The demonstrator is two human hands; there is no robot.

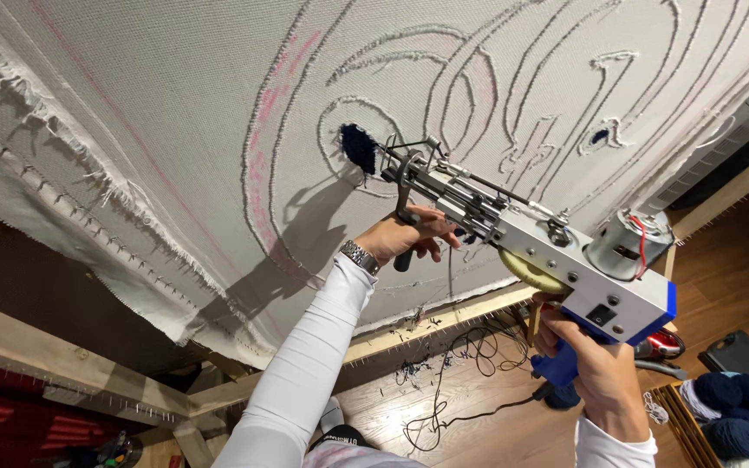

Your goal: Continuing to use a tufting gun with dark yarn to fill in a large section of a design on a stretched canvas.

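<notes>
I hold a tufting gun (526,247) with a silver body, blue grip and a grey motor at its rear. My left hand (413,236), with a metal watch on the wrist, is shut on the gun's black front handle. My right hand (595,364) grips the blue rear handle. The gun's needle tip touches a small patch of dark navy tufted yarn (358,146) on a stretched grey cloth (158,95). The cloth carries raised white outline stitching and faint pink marker lines.
The cloth is tacked to a wooden frame (444,322) with nail strips along its edges. Navy yarn balls (739,400) lie at the lower right. Yarn scraps and a black cord (444,399) are on the wood floor. A red object sits behind my right hand.
</notes>
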